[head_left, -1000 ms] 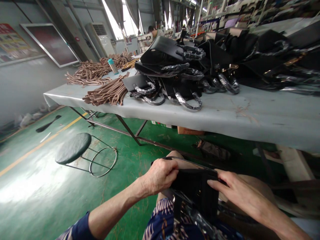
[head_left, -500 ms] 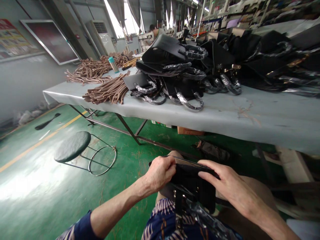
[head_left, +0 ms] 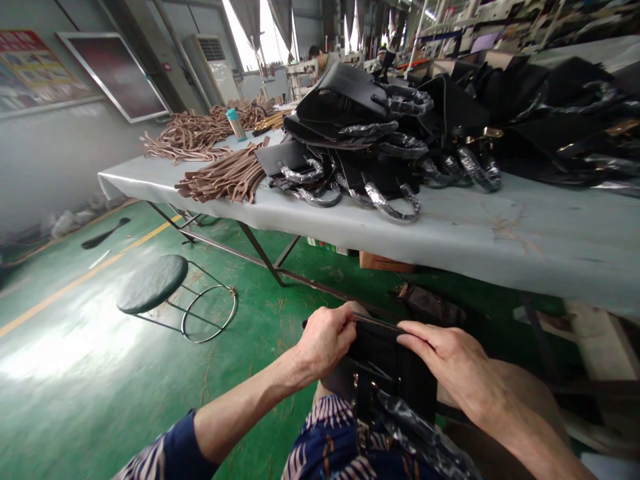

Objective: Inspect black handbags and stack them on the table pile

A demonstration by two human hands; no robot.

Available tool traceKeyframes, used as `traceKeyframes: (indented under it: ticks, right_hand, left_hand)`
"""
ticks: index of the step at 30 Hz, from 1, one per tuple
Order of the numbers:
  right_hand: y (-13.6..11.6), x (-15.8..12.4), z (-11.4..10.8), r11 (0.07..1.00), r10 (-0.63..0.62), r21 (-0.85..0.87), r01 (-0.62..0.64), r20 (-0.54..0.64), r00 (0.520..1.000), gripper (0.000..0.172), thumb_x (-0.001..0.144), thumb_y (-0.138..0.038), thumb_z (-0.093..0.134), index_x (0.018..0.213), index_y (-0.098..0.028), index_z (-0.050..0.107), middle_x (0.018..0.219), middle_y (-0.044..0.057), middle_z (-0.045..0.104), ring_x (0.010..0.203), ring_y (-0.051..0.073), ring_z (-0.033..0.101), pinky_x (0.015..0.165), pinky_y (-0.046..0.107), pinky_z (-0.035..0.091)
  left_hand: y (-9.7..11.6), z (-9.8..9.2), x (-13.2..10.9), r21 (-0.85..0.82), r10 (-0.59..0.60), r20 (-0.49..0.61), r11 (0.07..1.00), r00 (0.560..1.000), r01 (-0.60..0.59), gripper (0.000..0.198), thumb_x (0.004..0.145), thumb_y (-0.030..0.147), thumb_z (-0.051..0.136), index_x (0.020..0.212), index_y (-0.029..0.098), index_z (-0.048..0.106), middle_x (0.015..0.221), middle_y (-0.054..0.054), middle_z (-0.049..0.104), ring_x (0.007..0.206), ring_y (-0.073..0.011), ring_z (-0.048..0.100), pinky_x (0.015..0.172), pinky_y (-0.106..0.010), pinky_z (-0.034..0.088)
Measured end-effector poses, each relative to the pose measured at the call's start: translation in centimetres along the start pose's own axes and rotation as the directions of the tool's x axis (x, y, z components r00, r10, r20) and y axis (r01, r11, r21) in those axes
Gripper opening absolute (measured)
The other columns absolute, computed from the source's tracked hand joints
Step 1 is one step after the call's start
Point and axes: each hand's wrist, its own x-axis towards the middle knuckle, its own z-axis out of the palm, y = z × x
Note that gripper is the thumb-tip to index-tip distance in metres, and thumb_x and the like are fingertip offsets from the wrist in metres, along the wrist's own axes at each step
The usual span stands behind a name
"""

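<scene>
**One black bag (head_left: pixel 406 379) gripped on the lap**

The bag lies low and near, on the person's lap. The left hand (head_left: pixel 327 337) is curled tight on its top edge, and the right hand (head_left: pixel 443 357) pinches the same edge just beside it. Beyond, the counter (head_left: pixel 500 233) carries a heap of black bags (head_left: pixel 370 120) too tangled to count, two heaps of brown straps (head_left: pixel 225 179) and one bottle (head_left: pixel 236 124). One stool (head_left: pixel 153 283) stands to the left on the floor.

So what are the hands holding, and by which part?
A black handbag, by its top edge: the left hand pinches the left end, the right hand grips it alongside.
</scene>
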Motion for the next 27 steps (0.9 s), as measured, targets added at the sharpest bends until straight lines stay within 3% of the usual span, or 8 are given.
traceKeyframes:
  ticks: [8,13,16,18,21,25,27]
  right_hand:
    - [0.0,0.1,0.2,0.997,0.060,0.045,-0.058,-0.047,0.997,0.021,0.083,-0.036,0.049,0.086,-0.032,0.069,0.085,-0.003,0.072,0.074,0.019,0.067,0.068,0.027,0.049]
    - [0.2,0.5,0.0,0.972,0.033,0.234,-0.030,-0.010,0.999,0.020,0.080,-0.037,0.052,0.080,-0.028,0.069,0.085,0.000,0.070,0.076,0.019,0.064,0.075,0.027,0.047]
    - [-0.2,0.9,-0.8,0.925,0.018,0.376,-0.045,0.076,0.997,0.020,0.078,-0.036,0.052,0.074,-0.024,0.067,0.090,0.001,0.069,0.085,0.020,0.062,0.077,0.026,0.045]
    - [-0.5,1.1,-1.3,0.893,0.069,0.428,-0.138,0.173,0.982,0.019,0.076,-0.036,0.054,0.073,-0.022,0.066,0.086,0.001,0.069,0.084,0.020,0.061,0.076,0.027,0.044]
    - [-0.9,1.5,-1.9,0.796,0.120,0.518,-0.314,0.373,0.920,0.019,0.073,-0.036,0.058,0.077,-0.020,0.067,0.078,0.000,0.069,0.079,0.020,0.062,0.073,0.027,0.044]
    - [-1.0,1.8,-2.1,0.567,-0.028,0.702,-0.432,0.540,0.841,0.031,0.074,-0.041,0.059,0.093,-0.019,0.067,0.083,0.001,0.070,0.084,0.021,0.062,0.073,0.027,0.046]
    - [-0.7,1.9,-2.1,0.523,-0.055,0.723,-0.451,0.557,0.829,0.035,0.075,-0.045,0.057,0.095,-0.018,0.068,0.081,0.002,0.070,0.082,0.021,0.062,0.073,0.029,0.046]
  left_hand:
    - [-0.3,0.7,0.7,0.040,-0.014,-0.048,0.999,0.999,0.016,0.010,0.071,0.017,0.044,0.062,0.018,0.048,0.051,0.005,0.042,0.048,-0.0078,0.034,0.048,-0.021,0.020]
    - [-0.3,0.8,0.8,0.054,-0.016,-0.045,0.998,0.999,0.018,0.010,0.071,0.018,0.044,0.063,0.018,0.049,0.052,0.004,0.044,0.048,-0.0082,0.036,0.048,-0.021,0.021]
    - [-0.2,0.7,0.7,0.061,-0.029,-0.043,0.998,0.999,0.031,0.010,0.071,0.018,0.044,0.063,0.018,0.050,0.052,0.004,0.044,0.048,-0.0085,0.036,0.048,-0.021,0.021]
    - [-0.1,0.5,0.7,0.060,-0.029,-0.038,0.998,0.999,0.032,0.010,0.071,0.018,0.045,0.063,0.018,0.051,0.051,0.004,0.044,0.048,-0.0085,0.036,0.048,-0.021,0.021]
    - [0.0,0.3,0.8,0.048,-0.026,-0.025,0.998,0.999,0.027,0.011,0.071,0.016,0.044,0.062,0.017,0.051,0.051,0.004,0.044,0.049,-0.0084,0.036,0.049,-0.022,0.021]
    - [0.0,0.2,0.9,0.034,-0.040,-0.026,0.999,0.999,0.041,0.012,0.070,0.016,0.044,0.060,0.017,0.051,0.050,0.004,0.043,0.049,-0.0082,0.036,0.049,-0.021,0.021]
    - [0.0,0.2,0.9,0.026,-0.034,-0.029,0.999,0.999,0.035,0.011,0.070,0.016,0.045,0.060,0.017,0.051,0.050,0.004,0.043,0.048,-0.0079,0.036,0.049,-0.021,0.021]
